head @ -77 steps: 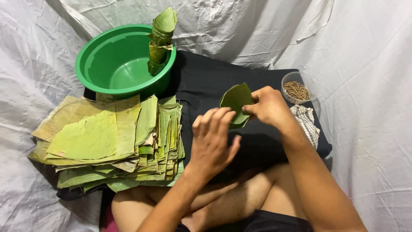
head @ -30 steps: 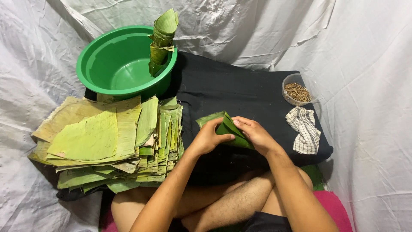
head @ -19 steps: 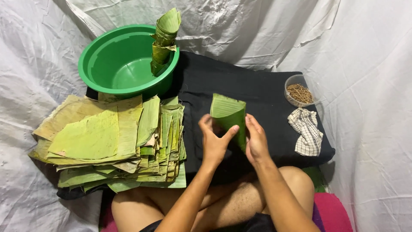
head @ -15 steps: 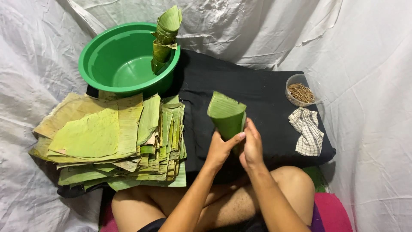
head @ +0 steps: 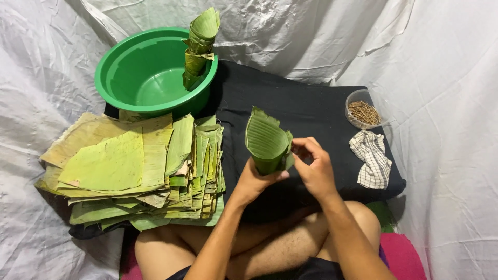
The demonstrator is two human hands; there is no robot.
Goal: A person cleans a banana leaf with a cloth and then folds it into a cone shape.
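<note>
A green leaf rolled into a cone (head: 265,141) stands upright over the black cloth (head: 306,106), open end up. My left hand (head: 255,178) grips it around the narrow bottom. My right hand (head: 315,168) pinches the cone's right edge with fingertips; whether something small sits between those fingers I cannot tell.
A thick pile of cut green leaves (head: 135,168) lies at the left. Behind it sits a green basin (head: 124,78) with a stack of finished leaf cones (head: 199,44) leaning on its rim. A clear cup of thin sticks (head: 364,110) and a checked rag (head: 371,158) lie at right.
The flat leaf was folded and rolled into a cone, then raised upright. My right hand has shifted from the cone's base to its right edge.
</note>
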